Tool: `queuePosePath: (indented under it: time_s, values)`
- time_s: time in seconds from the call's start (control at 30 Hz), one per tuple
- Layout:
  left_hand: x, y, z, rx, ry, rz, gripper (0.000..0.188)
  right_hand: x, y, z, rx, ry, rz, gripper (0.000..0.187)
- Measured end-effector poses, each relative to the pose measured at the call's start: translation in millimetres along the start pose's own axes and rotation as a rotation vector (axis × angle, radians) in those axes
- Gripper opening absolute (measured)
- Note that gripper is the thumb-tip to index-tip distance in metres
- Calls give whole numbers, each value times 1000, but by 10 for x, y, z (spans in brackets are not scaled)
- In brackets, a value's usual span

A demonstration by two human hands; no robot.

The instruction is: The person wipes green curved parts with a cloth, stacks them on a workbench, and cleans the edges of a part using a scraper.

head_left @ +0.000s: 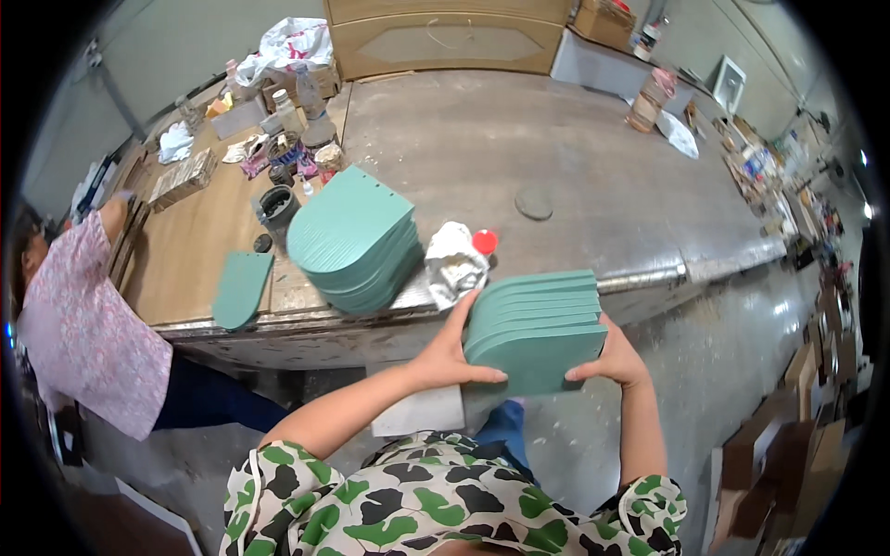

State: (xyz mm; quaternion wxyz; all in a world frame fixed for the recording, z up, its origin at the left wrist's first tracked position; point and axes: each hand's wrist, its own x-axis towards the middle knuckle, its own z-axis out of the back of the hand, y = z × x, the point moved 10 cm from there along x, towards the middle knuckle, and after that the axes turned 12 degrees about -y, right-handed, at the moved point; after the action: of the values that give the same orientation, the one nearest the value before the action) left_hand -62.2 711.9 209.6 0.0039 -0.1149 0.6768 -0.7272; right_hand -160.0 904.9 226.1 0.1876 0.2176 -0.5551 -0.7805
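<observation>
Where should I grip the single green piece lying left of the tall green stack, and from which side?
Probably its rounded end, from the person's side, pinching top and underside: the green piece lies flat, that end reaching the worktable's front edge. The left hand, the nearer one, helps hold the other stack.

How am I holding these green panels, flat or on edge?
On edge: the held green panels show their edges in rows, with the nearest one's broad face toward you.
</observation>
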Motion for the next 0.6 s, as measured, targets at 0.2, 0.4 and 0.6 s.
queuePosePath:
  time_s: [0.2,0.4,0.6]
  values:
    - [1091,156,-303,410,-250,-292,120,1263,4,801,-270,57,165,111]
    - [1431,390,-573,532,-403,-196,113,1948,-644,1057,-158,223,264,111]
    - [1404,414,-814,546,-476,-196,115,1952,-902,983,-75,281,360,116]
